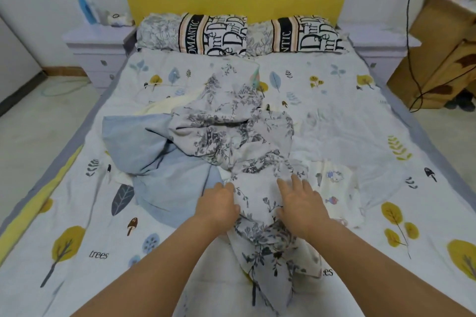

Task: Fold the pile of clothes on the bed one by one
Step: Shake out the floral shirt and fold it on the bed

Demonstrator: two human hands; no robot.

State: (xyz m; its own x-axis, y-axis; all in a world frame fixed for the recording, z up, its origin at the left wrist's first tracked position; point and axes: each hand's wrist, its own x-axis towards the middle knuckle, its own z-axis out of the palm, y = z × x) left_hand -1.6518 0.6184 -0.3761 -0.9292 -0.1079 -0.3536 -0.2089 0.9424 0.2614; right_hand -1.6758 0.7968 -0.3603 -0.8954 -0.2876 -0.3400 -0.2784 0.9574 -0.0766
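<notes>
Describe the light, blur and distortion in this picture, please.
Head view: soft, even light, no glare, faint shadows under the hands; wide-angle bending curves the bed edges; corners and shelf look smeared; floral cloth mid-frame fairly sharp.

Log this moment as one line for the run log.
step: starting first garment | left hand: grips floral cloth | right hand: flat on it, fingers spread | blue garment: crumpled, untouched | folded: none visible

Matt floral cloth (231, 136), plain blue cloth (159, 162)
</notes>
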